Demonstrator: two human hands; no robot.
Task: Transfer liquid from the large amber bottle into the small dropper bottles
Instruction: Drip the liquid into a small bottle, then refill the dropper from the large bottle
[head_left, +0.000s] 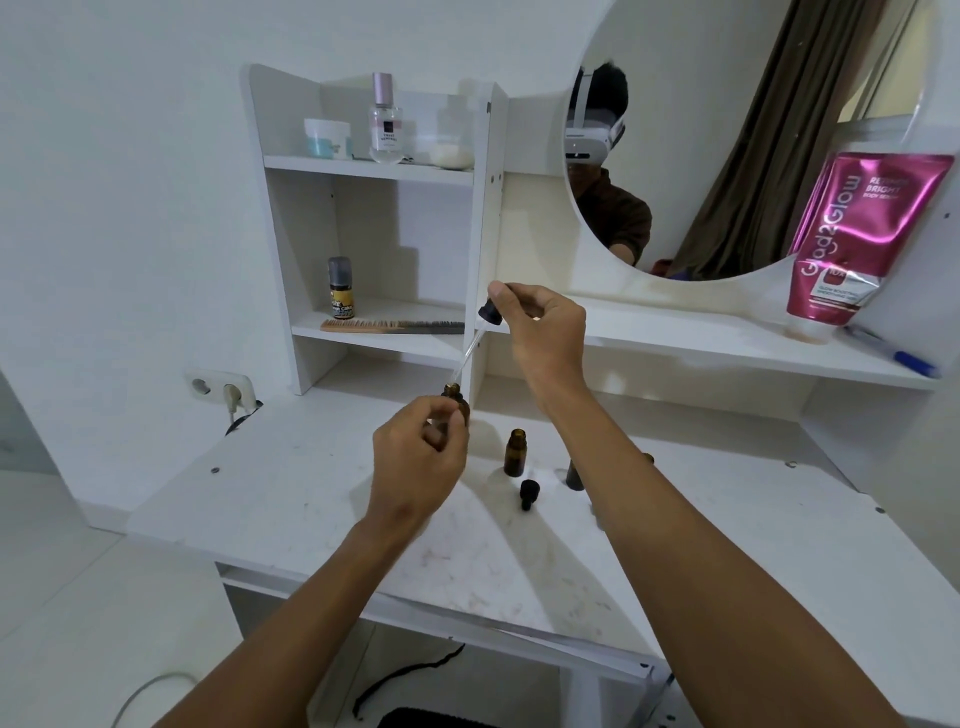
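My left hand (418, 465) grips a small amber dropper bottle (458, 399), held above the white desk (291, 499) with its open mouth up. My right hand (540, 325) pinches the black bulb of a dropper (488, 312); its glass pipette slants down-left, with the tip just above the bottle's mouth. A second small amber bottle (514, 453) stands open on the desk, with a black dropper cap (528, 492) lying in front of it. A dark object (574, 475) stands behind my right forearm, mostly hidden; I cannot tell whether it is the large amber bottle.
A white shelf unit (384, 166) stands at the back with a perfume bottle (386, 122), a jar (326, 137), a small bottle (341, 288) and a comb (389, 326). A round mirror, a pink tube (857, 244) and a blue pen (906, 358) are at the right. A wall socket (223, 389) is left.
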